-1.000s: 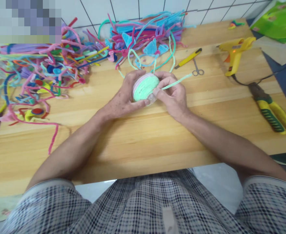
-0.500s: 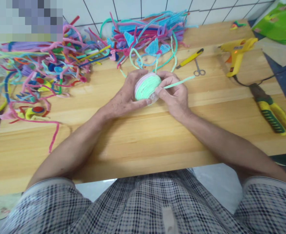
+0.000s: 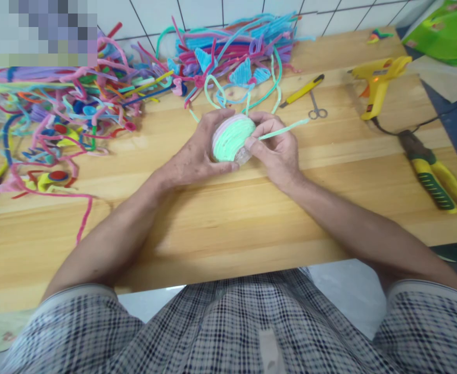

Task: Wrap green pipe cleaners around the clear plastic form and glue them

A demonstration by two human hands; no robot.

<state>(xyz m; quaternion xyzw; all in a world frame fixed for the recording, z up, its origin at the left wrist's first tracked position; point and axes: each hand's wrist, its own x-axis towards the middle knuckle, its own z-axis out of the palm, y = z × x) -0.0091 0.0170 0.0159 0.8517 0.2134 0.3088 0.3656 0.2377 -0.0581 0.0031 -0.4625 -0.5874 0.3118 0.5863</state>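
A rounded object point(image 3: 232, 137) wrapped in mint-green and pale lilac fuzzy strands is held above the wooden table; a clear part shows at its lower right. My left hand point(image 3: 197, 148) wraps round its left side, thumb along the bottom. My right hand point(image 3: 275, 148) pinches a mint-green strand point(image 3: 286, 130) against the right side, and the strand's free end points up to the right. More mint-green strands point(image 3: 213, 88) loop on the table just behind the object.
Colourful fuzzy stems point(image 3: 84, 104) lie heaped at the left and back. Behind my right hand are a yellow cutter point(image 3: 302, 91) and small scissors point(image 3: 317, 109). A yellow glue gun point(image 3: 378, 83) with a cord and green-yellow pliers point(image 3: 431, 174) lie at the right of the table point(image 3: 220, 223).
The wrapped object has turned slightly in my hands, with more of the clear part showing. The whole view has shifted a little; both hands keep their hold.
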